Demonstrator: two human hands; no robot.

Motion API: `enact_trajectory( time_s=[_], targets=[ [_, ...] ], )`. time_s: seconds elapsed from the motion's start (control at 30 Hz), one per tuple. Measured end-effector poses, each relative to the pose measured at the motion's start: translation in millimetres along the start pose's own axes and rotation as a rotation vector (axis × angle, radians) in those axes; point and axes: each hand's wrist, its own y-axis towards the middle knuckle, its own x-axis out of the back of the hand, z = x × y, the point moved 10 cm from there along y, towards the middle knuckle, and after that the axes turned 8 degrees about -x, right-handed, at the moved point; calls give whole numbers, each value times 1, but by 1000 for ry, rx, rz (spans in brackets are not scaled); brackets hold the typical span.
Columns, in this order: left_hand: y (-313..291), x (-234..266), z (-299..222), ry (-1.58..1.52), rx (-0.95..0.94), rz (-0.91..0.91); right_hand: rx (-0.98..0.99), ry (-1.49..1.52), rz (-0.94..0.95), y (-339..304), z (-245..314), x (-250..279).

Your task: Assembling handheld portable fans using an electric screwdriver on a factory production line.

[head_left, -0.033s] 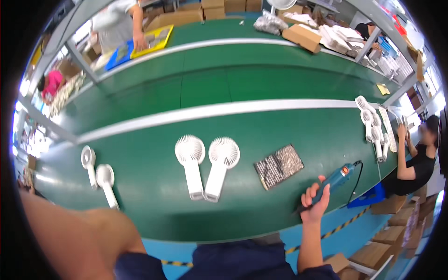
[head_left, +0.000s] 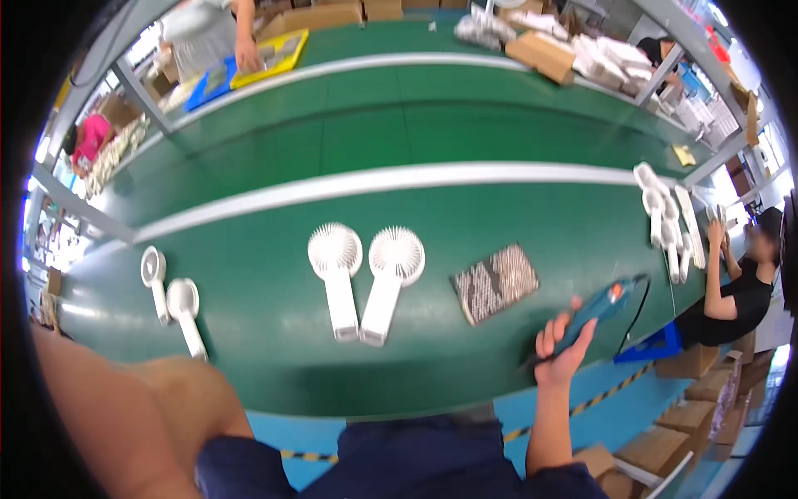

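My right hand [head_left: 561, 345] is wrapped around a teal electric screwdriver [head_left: 592, 318] with an orange switch and a black cord, above the table's near right edge. My left arm [head_left: 158, 416] is bent close in at the lower left; its hand is out of view. Two white handheld fans, the left one [head_left: 335, 279] and the right one [head_left: 392, 283], lie mid-table with their handle ends close together. Between them and the screwdriver lies a dark, pale-patterned flat packet [head_left: 495, 284]. Further left are two more white fans, one [head_left: 155, 283] with a ring-like head, the other [head_left: 185, 316] nearer me.
Several white fan parts [head_left: 665, 220] are heaped at the table's right end, near a co-worker [head_left: 731, 291] in black. A white rail [head_left: 399, 175] crosses behind my green worktop [head_left: 249, 366]. Beyond it, another person's hand [head_left: 247, 56] touches a yellow tray [head_left: 274, 62].
The view has shifted slightly, so the table and fans sit a little higher in the picture. My right hand still grips the screwdriver.
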Motion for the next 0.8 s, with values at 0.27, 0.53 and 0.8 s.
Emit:
enact_trajectory(
  time_s=[0.27, 0.53, 0.8],
  targets=[
    [-47, -107, 33, 0, 84, 380, 575, -139, 451, -17, 80, -151],
    [-254, -145, 36, 79, 449, 1330, 350, 39, 530, 29, 30, -173],
    [-263, -196, 16, 255, 581, 1276, 360, -107, 616, 36, 16, -189]
  ],
)
